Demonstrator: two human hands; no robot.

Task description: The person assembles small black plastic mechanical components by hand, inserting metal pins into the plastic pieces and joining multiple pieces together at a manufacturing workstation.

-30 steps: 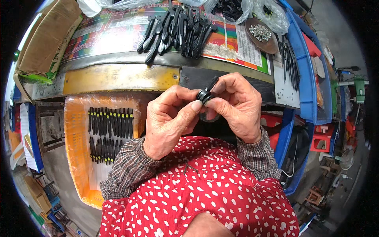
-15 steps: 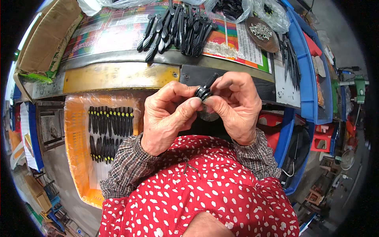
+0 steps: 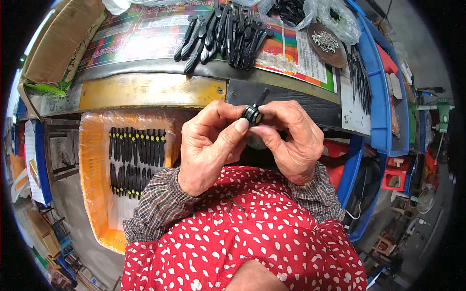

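Between my two hands, just in front of the bench edge, is a small black part with a round, ringed head (image 3: pixel 252 115) and a narrow stem pointing up and away. My left hand (image 3: pixel 208 145) pinches the round head from the left with thumb and forefinger. On the other side, my right hand (image 3: pixel 292 140) is closed on the same part, its thumb below and fingertips above. A pale yellowish disc shows on the side of the head. Fingertips hide some of the part, so its exact kind is unclear.
Black handle-like pieces (image 3: pixel 221 39) lie heaped on the bench. Beyond my right hand sit a round dish of small metal pins (image 3: pixel 325 42), thin black strips (image 3: pixel 358 75) and a blue bin (image 3: pixel 378 82). An orange crate (image 3: pixel 92 194) at left holds rows of black pieces with yellow dots.
The round head has turned between my fingers, so its pale disc now shows. My right fingers have shifted lower around it, and the stem stands clearer of them.
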